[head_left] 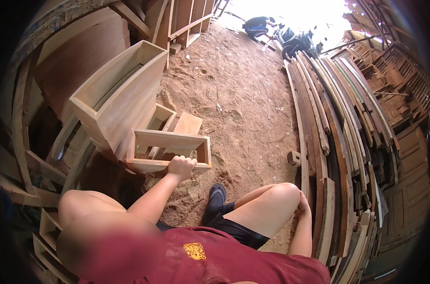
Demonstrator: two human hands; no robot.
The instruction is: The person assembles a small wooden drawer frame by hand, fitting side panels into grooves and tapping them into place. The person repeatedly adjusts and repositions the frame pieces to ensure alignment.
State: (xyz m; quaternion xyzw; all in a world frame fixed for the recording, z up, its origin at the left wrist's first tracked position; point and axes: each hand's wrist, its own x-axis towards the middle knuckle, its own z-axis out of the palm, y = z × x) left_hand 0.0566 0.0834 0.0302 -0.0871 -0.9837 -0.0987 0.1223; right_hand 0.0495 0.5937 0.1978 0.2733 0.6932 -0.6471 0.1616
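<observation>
My left hand (182, 167) is closed over the near top edge of a small, narrow wooden box frame (186, 138), its fingers wrapped onto the board. The ground and other wood show through the frame's open middle. Just left of it stands a larger, taller wooden box (125, 90) with an open top. Behind the small frame lie another small wooden frame (165, 113) and a flat pale board (189, 124). My right hand (302, 204) rests against the outer side of my bent right knee, and its fingers are mostly hidden.
A long stack of planks (328, 142) runs along the right, with a small wood block (294, 158) beside it. Wooden frames (28, 118) line the left. Farther off, a person (257, 27) crouches by a motorbike (298, 41). The ground (229, 94) is bare earth.
</observation>
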